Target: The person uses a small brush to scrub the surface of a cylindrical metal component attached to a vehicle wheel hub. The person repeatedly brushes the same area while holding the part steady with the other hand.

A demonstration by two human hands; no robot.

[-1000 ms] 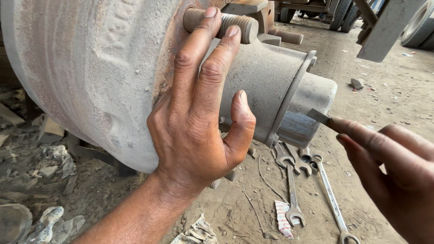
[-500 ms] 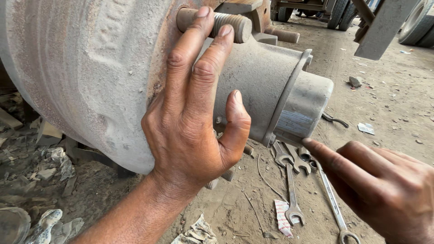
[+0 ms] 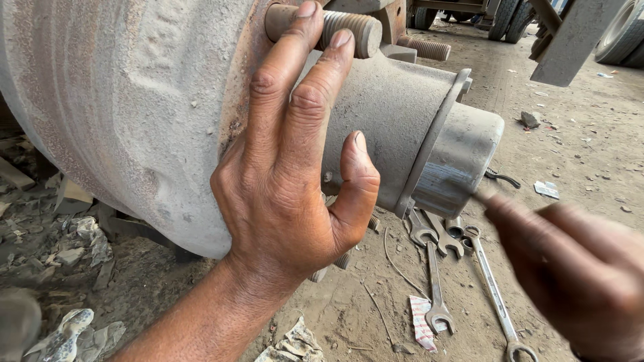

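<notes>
A big rusty grey wheel drum (image 3: 121, 100) fills the left, with a grey hub (image 3: 402, 114) and a metal end cap (image 3: 463, 157) sticking out to the right. My left hand (image 3: 288, 194) lies flat on the hub, fingers apart and reaching up to a threaded stud (image 3: 352, 27), thumb under the hub's curve. My right hand (image 3: 577, 275) is blurred at the lower right. It pinches a thin metal tool (image 3: 480, 194) whose tip meets the lower edge of the end cap.
Several spanners (image 3: 436, 268) lie on the dirt floor under the hub, beside a striped scrap (image 3: 421, 322). Rubble and rags lie at the lower left (image 3: 67, 241). More studs (image 3: 426, 47) stick out behind the hub. Tyres (image 3: 620, 33) stand at the far right.
My right hand dropped below the end cap half a second ago and has come back up to its lower edge, blurred by motion. My left hand has stayed on the hub.
</notes>
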